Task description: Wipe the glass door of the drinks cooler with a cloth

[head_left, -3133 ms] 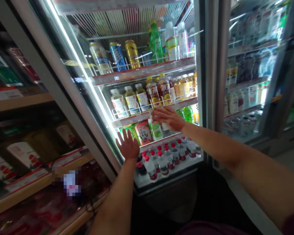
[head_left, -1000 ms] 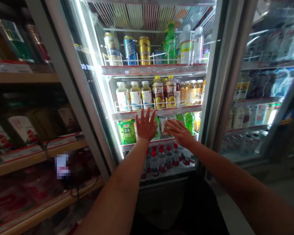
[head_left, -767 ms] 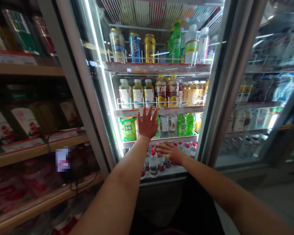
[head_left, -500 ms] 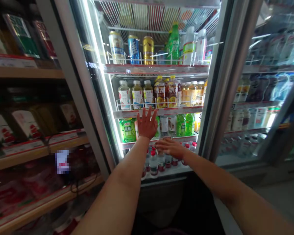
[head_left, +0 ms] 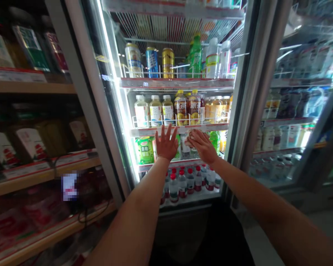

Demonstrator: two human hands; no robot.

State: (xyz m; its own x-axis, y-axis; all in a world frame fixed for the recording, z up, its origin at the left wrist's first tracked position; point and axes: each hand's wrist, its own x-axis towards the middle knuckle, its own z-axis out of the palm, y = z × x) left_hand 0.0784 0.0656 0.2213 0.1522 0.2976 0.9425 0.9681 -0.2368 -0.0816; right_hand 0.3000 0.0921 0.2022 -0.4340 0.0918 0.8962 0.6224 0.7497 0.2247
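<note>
My left hand (head_left: 167, 145) is spread flat with its fingers pointing up, against the glass door (head_left: 166, 85) of a lit drinks cooler. To its right, my right hand (head_left: 204, 146) presses on the same glass at about the same height. Under its fingertips shows a bit of a pale, crumpled cloth (head_left: 188, 139), mostly hidden by the hand. Behind the glass, green packs (head_left: 144, 150) and tea bottles (head_left: 181, 107) stand on the shelves around both hands.
A metal door frame (head_left: 262, 99) runs down the right side, with another cooler beyond it. On the left stand wooden shelves (head_left: 30, 88) of bottles, with a blurred pale patch and a hanging cable (head_left: 86, 216). Water bottles (head_left: 182, 183) with red caps line the cooler's bottom.
My right hand has moved up the glass from in front of the bottom bottles to the green-pack shelf. My left hand keeps its place. The view has tilted slightly upward.
</note>
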